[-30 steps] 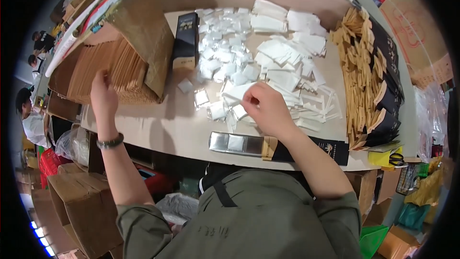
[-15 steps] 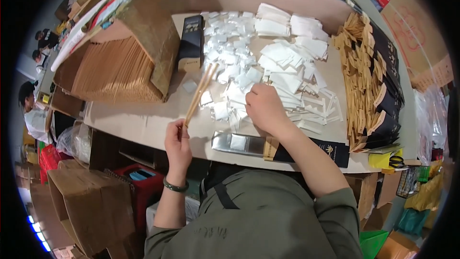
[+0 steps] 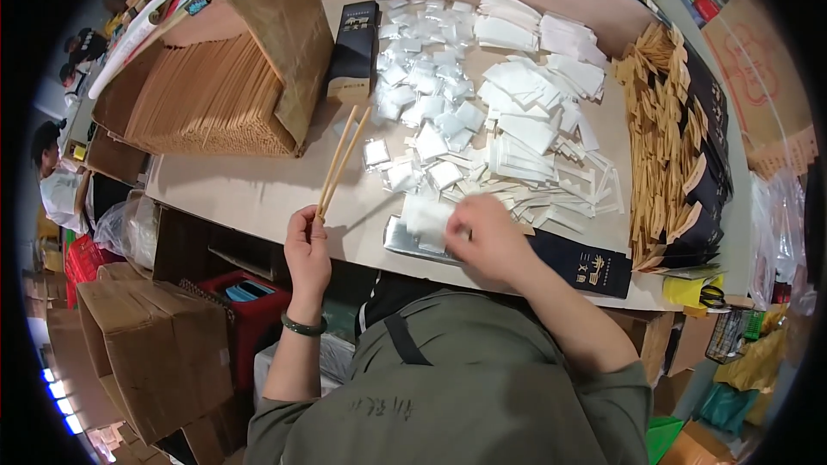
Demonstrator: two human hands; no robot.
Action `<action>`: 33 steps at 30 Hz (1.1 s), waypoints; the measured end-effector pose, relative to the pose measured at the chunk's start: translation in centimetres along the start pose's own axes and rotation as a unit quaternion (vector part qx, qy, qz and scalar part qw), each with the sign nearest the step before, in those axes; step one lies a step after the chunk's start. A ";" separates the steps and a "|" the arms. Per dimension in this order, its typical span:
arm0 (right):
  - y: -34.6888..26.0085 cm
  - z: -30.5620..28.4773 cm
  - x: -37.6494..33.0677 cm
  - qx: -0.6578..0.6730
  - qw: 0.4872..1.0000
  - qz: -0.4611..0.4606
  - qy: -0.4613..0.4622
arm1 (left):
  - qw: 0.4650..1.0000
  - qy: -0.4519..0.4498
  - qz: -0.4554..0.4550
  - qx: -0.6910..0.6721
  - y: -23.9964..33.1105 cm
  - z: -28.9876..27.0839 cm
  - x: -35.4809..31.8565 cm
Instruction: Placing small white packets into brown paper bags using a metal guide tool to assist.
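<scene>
Far left: stack of tan wooden sticks [image 3: 207,103] in an opened cardboard wrap, filling the desk's left rear corner. In front of it a bare strip of desk [image 3: 233,194] runs to the near edge; this is the only open room.

Left hand [image 3: 307,250] at the near edge, fingers closed around the lower ends of a pair of chopsticks [image 3: 342,159], which slant up and away over the bare strip toward a dark upright box [image 3: 355,39].

Centre: loose clear sachets [image 3: 422,95], then white paper sleeves [image 3: 534,129], crowded.

Right hand [image 3: 491,237] near the front edge, fingers pinching a clear sachet [image 3: 426,217] over a silver tray [image 3: 405,241].

Right edge: tan-and-black sleeves [image 3: 680,146] fanned along the rim.
</scene>
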State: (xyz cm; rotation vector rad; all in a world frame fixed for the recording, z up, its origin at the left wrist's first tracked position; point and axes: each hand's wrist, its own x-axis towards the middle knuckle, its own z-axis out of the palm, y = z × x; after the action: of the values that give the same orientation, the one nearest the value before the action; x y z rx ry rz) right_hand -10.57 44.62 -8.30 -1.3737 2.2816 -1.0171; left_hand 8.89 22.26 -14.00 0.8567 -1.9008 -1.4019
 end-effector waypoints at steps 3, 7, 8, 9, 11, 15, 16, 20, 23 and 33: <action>0.3 1.8 -2.7 -0.037 0.998 -0.038 0.019 | 1.000 -0.004 -0.006 0.018 -0.3 -0.3 -0.6; 0.5 2.0 -2.8 0.007 0.995 -0.026 0.100 | 0.998 -0.024 0.041 0.039 0.4 0.7 -1.1; 1.4 3.0 -2.3 -0.006 0.997 0.005 0.071 | 0.996 -0.077 0.030 0.033 1.1 1.6 -0.8; 1.7 3.4 -1.8 -0.017 0.998 0.034 0.041 | 0.991 -0.127 0.021 0.028 1.8 2.2 -0.2; 1.4 3.6 -2.2 -0.040 0.995 0.005 0.091 | 0.980 -0.198 -0.021 -0.012 2.9 2.8 0.8; 1.5 -0.2 -5.0 -0.069 0.990 -0.045 0.115 | 0.941 -0.324 -0.089 -0.036 3.4 0.6 4.3; 1.9 -1.1 -5.7 -0.077 0.991 -0.060 0.096 | 0.932 -0.351 -0.094 0.002 2.9 -0.5 5.4; 3.0 -1.1 -7.0 -0.125 0.984 -0.106 0.068 | 0.925 -0.365 0.073 0.081 3.6 3.8 4.9; 2.1 0.2 -6.4 -0.107 0.991 -0.080 0.033 | 0.868 -0.423 0.232 0.120 4.4 11.2 -0.3; 4.0 1.2 -7.4 -0.167 0.982 -0.076 0.041 | 0.939 -0.298 0.144 0.088 5.4 14.8 -5.6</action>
State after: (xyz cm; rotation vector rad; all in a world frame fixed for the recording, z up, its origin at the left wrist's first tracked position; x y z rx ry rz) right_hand -8.80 51.64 -12.70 -1.6857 2.5276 -0.7687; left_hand -0.16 36.30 -13.04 0.2038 -2.5119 -1.4191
